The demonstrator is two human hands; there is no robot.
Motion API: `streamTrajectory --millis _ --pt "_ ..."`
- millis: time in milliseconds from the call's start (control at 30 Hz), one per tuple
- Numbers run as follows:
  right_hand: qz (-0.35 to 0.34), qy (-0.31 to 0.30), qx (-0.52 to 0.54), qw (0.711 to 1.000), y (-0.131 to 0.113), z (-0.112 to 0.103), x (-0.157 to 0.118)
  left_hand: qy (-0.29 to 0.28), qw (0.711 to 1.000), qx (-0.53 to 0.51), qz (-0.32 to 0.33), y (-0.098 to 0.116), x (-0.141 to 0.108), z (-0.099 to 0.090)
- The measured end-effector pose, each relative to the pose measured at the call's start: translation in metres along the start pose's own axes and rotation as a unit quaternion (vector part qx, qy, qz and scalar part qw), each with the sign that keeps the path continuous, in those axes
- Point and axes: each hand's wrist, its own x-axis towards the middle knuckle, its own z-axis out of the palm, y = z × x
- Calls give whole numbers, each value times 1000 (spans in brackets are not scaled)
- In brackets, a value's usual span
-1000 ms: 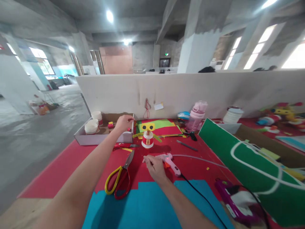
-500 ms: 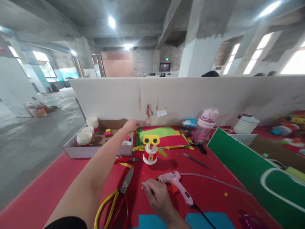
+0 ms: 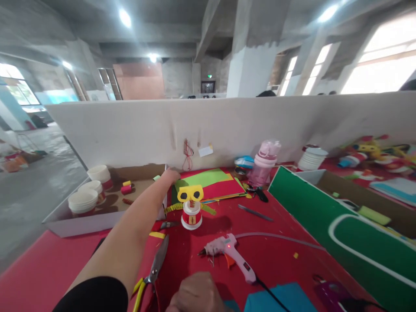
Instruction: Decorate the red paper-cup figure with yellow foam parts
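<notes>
My left hand (image 3: 170,175) reaches far forward, over the inner edge of the cardboard box and the left corner of the coloured paper stack (image 3: 224,186). Its fingers are blurred and partly hidden. My right hand (image 3: 197,294) is curled closed low in front of me, back upward; what it holds, if anything, is hidden. Beyond it lies a pink glue gun (image 3: 238,260) with a red light lit. A paper-cup figure (image 3: 191,215) with yellow goggle-like eyes (image 3: 190,193) and folded paper arms stands upright before the stack. Large scissors (image 3: 157,262) lie beside my left forearm.
Paper cups (image 3: 82,201) and red and yellow pieces stand in the cardboard box (image 3: 87,225) at left. A green-sided box (image 3: 302,221) borders the right. At the back are a pink bottle (image 3: 264,162) and white partition (image 3: 136,130). Blue sheets (image 3: 276,297) lie in front.
The view has turned right, so the scene sits further left. My right hand has drawn back toward me from beside the glue gun. My left hand stays near the paper stack's corner.
</notes>
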Motion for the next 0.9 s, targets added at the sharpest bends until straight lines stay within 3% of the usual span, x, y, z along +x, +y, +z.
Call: streamTrajectory --millis 133,267,367,467,567,667,733,800,867,900 --pt "6 -13 -9 1000 -1 2 -1 -6 1000 3 0 10 -4 -4" --pt "33 -60 -16 998 -3 -3 -2 49 999 0 6 15 -30 -24" --pt "57 -84 -19 995 -6 -6 -1 131 991 -10 -13 9 -70 -43" --pt "60 -97 -18 993 -9 -7 0 225 973 -37 -33 8 -133 -55" --pt "58 -98 -23 993 -11 -7 2 420 883 -208 -24 28 -204 -48" --pt "43 -100 -31 994 -18 -8 4 503 762 -407 -23 67 -260 -23" --pt "19 -110 -32 993 -26 -9 4 504 672 -542 -15 96 -281 -2" --pt "3 -119 -29 992 -33 -10 4 472 608 -638 -20 119 -289 19" --pt "33 -112 -22 993 -38 -12 2 427 560 -710 4 134 -288 39" --pt "70 -99 -16 993 -38 -14 1 395 552 -735 18 139 -286 47"
